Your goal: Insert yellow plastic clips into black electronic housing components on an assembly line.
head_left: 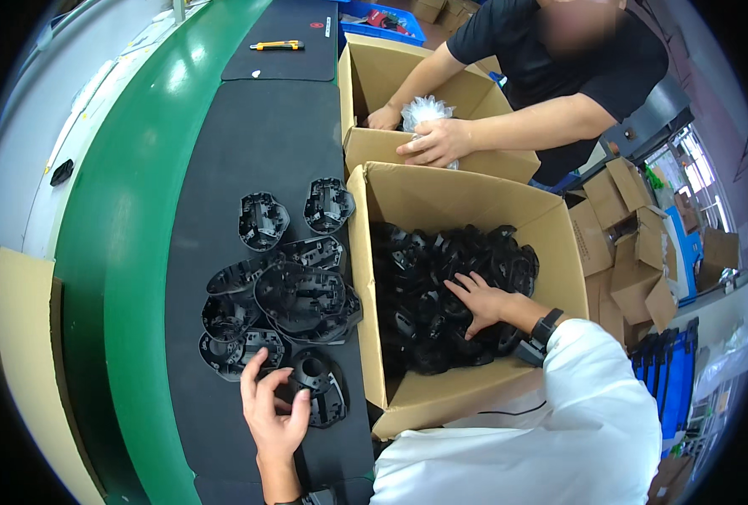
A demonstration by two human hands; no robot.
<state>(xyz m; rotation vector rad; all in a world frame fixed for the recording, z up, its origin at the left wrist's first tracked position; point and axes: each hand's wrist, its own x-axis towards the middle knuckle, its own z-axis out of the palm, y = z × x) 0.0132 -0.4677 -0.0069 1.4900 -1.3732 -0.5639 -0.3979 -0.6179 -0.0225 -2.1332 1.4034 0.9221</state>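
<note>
My left hand (pixel 274 414) hovers over the near end of the dark bench mat, its fingers curved and apart. Right beside its thumb lies a black moulded plastic housing with a round opening (pixel 313 370); whether the fingers touch it I cannot tell. My right hand (pixel 485 303) reaches into an open cardboard box (pixel 563 244), fingers spread over a heap of black plastic parts (pixel 424 328). Nothing is gripped in it. Just beyond my left fingertips, several more black housings (pixel 300 295) sit in a loose cluster, some overlapping.
Across from me a person in a dark shirt (pixel 576 50) has both hands at a second cardboard box (pixel 492 160), near a clear plastic bundle (pixel 427 112). A yellow utility knife (pixel 277 45) lies at the mat's far end. Open cartons (pixel 635 244) are piled at right.
</note>
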